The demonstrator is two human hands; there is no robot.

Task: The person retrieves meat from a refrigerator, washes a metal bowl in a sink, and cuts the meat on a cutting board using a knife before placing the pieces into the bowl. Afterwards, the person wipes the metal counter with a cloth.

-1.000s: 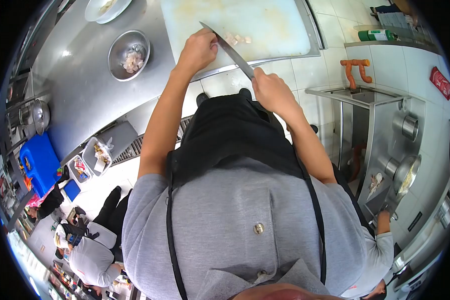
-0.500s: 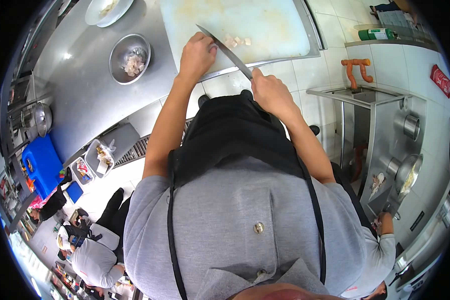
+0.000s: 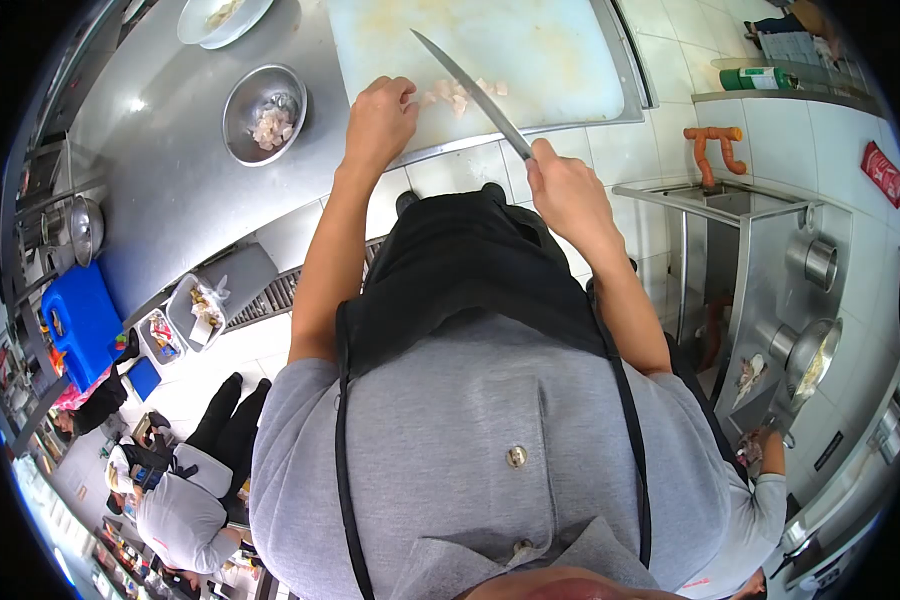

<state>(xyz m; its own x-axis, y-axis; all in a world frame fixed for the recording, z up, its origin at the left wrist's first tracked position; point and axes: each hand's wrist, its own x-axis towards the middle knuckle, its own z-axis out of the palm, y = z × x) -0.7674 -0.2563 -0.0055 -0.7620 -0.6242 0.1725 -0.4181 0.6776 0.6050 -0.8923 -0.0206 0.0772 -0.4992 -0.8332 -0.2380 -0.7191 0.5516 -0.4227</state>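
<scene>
My right hand (image 3: 574, 195) grips the handle of a long kitchen knife (image 3: 473, 93), its blade slanting up and left over the white cutting board (image 3: 560, 60). Small pale pieces of raw meat (image 3: 460, 97) lie on the board, partly behind the blade. To their left, my left hand (image 3: 382, 122) hovers at the board's near left corner, fingers curled inward; whether anything is in them is hidden. Further left, a steel bowl (image 3: 232, 122) on the metal counter holds more cut meat pieces (image 3: 272, 128).
A white bowl (image 3: 208, 38) stands at the counter's far side. Below the counter are a bin (image 3: 183, 315) with scraps and a blue container (image 3: 75, 325). A metal sink unit (image 3: 765, 260) is on the right. Co-workers (image 3: 182, 520) stand behind me on both sides.
My right hand has drawn the knife right and toward me. My left hand has moved slightly left, away from the blade. More meat pieces now show on the board.
</scene>
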